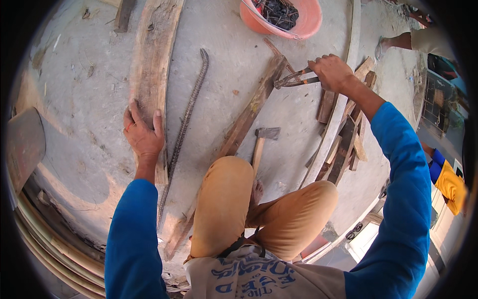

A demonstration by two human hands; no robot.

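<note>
My left hand (143,133) rests with its fingers spread on a wide weathered plank (155,60), near the plank's close end. In my right hand (330,73), the fingers are wrapped round the handles of a pair of pincers (304,81). The pincers' jaws are at the far end of a narrow wooden beam (251,107); I cannot tell whether they grip anything there. That beam slants back toward my left knee. Between plank and beam lies a ribbed steel bar (187,112) with a bent tip. A hatchet (268,133) stands by my foot, partly hidden.
A pink bucket (312,20) holding dark scraps is at the back. Right of me, wood offcuts (343,144) are heaped around a long pale strip (326,149). A metal blade-like sheet (26,144) is at far left. Other people (448,187) show at the right edge.
</note>
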